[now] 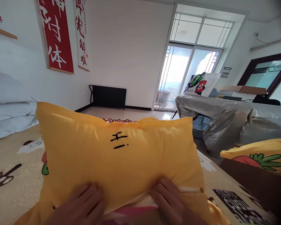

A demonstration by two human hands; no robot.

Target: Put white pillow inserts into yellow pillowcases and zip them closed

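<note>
A yellow pillow (121, 156) with black "Hi" lettering stands upright on the patterned bed cover, right in front of me. My left hand (84, 203) is closed on the pillow's near edge at the left, fingers curled into the fabric. To the right of it, my right hand (166, 200) grips the same edge in a similar way. Between the hands the case's edge gapes in a slit, with pink and pale fabric showing inside. More yellow fabric lies under and around the pillow. The fingertips are partly hidden and slightly blurred.
White stacked pillows (11, 106) lie at the left on the beige patterned cover (14, 153). A brown box (255, 181) with another yellow pillow (262, 154) is at the right. Behind stands a plastic-covered table (215, 104) bearing a printed bag (201, 84).
</note>
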